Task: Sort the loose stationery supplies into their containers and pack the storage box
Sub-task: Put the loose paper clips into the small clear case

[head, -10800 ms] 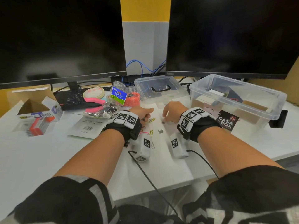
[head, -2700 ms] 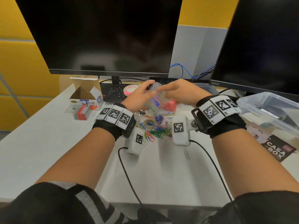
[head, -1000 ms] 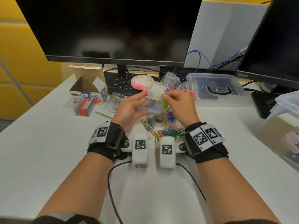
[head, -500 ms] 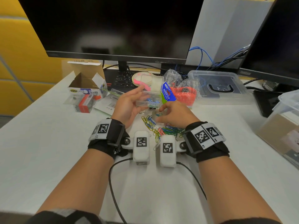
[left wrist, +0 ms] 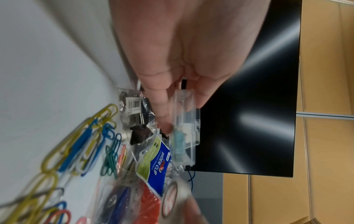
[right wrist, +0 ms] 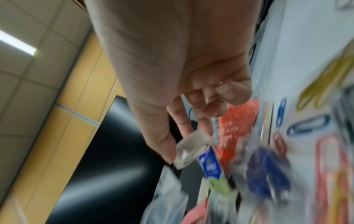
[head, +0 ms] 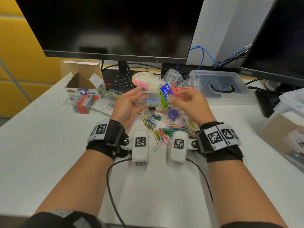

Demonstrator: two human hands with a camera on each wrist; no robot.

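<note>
Lifted the right hand (head: 190, 104) off the paper clip pile (head: 161, 127) since 0.5 s ago, and took the small clear tape roll (right wrist: 191, 149) up with it. Pinches that roll now between thumb and fingertips, in the air just right of the clear plastic case (head: 148, 91), in front of the binder clip bag (head: 166, 96). Blurred in both wrist views, so cannot tell the exact finger placement.

Grips the clear plastic case in the left hand (head: 130, 104), thumb on the near side and fingers behind, above the table (head: 49, 153). Keeps its hinged lid standing open, as 0.5 s ago. Shows a few blue and green clips lying inside at the bottom.

Leaves the coloured paper clips loose on the table between the 2 wrists, with a small bag holding something purple (head: 172, 114) at the far edge of the pile. Has a bag of orange contents (head: 175, 89) behind the binder clip bag. Places the storage box lid (head: 220, 86) flat on the table further right, and the clear storage box (head: 289, 119) at the right edge, well apart from both hands. Sets an open cardboard carton (head: 82, 79) and a staple box (head: 83, 104) to the left, with a keyboard (head: 121, 79) under the monitor (head: 115, 27).
</note>
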